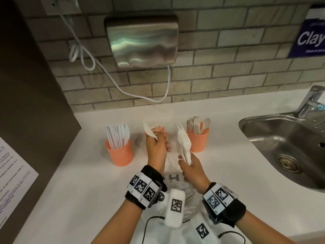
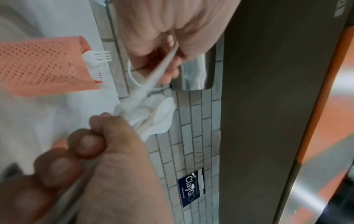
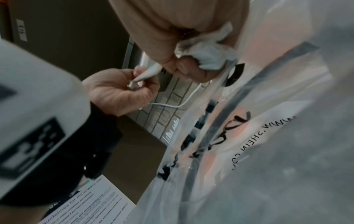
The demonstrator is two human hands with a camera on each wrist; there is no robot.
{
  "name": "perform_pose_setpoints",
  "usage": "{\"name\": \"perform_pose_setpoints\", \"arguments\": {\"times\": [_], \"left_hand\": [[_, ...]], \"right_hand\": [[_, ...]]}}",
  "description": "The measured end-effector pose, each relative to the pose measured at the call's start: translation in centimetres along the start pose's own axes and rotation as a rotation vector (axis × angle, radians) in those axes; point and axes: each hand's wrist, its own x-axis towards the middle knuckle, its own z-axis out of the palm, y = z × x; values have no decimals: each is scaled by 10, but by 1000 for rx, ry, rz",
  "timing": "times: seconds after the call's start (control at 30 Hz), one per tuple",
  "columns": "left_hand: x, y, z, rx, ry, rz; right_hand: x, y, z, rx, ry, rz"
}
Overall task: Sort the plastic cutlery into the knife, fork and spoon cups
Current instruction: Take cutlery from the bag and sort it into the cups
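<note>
The left hand is holding a white plastic fork right over the middle coral mesh cup, fingers curled round its handle, tines up, probably so it can drop handle-first among the forks already standing there. The right hand is gripping a bunch of white plastic forks by the handles, fingers clamped round them, heads fanned upward (likely a ready supply for the other hand to pick from). The knife cup, a coral mesh one w/ white knives, is standing to the left; the spoon cup is to the right, both full-ish. A clear plastic bag is lying on the white surface under the wrists, w/ more cutlery apparently inside.
</note>
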Motion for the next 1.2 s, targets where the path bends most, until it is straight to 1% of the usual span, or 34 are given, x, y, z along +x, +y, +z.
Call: {"name": "perform_pose_setpoints", "arguments": {"times": [0.03, 0.07, 0.13, 0.17, 0.2, 0.27, 0.37, 0.43, 0.53, 0.67, 0.83, 0.93, 1.0, 1.1, 1.13, 1.2], "left_hand": [[1, 0, 0, 74, 12, 39], [1, -1, -1, 190, -9, 91], [-8, -3, 0, 455, -140, 171], [-16, -4, 2, 583, -203, 184], [-22, -8, 4, 678, -235, 192], [-32, -11, 8, 779, -208, 215], [-37, -16, 13, 846, -154, 225], [-37, -17, 14, 820, -129, 195], [-36, -19, 15, 716, -131, 132], [-34, -20, 14, 645, -116, 172], [-28, -17, 15, 695, -81, 221], [-23, -7, 16, 567, -58, 205], [-16, 0, 15, 400, 10, 138], [-1, 12, 7, 137, 135, -9], [3, 16, 3, 60, 147, -61], [5, 24, -4, -104, 111, -176]], "right_hand": [[1, 3, 1, -29, 24, -19], [3, 5, 1, -67, 51, -37], [7, 10, 2, -131, 98, -70], [9, 11, 3, -152, 115, -80], [10, 13, 3, -171, 127, -83], [12, 15, 4, -191, 137, -81], [11, 17, 3, -194, 143, -88], [10, 18, 3, -185, 146, -99], [4, 15, 3, -167, 163, -131], [-4, 9, 3, -203, 170, -155], [-8, 4, 2, -218, 137, -143], [-10, 2, 1, -217, 89, -119], [-10, 3, 1, -174, 23, -96], [-10, 4, -2, -60, -21, -32], [-11, 3, -4, 13, -43, 4], [-12, -3, -9, 151, -108, 53]]}}
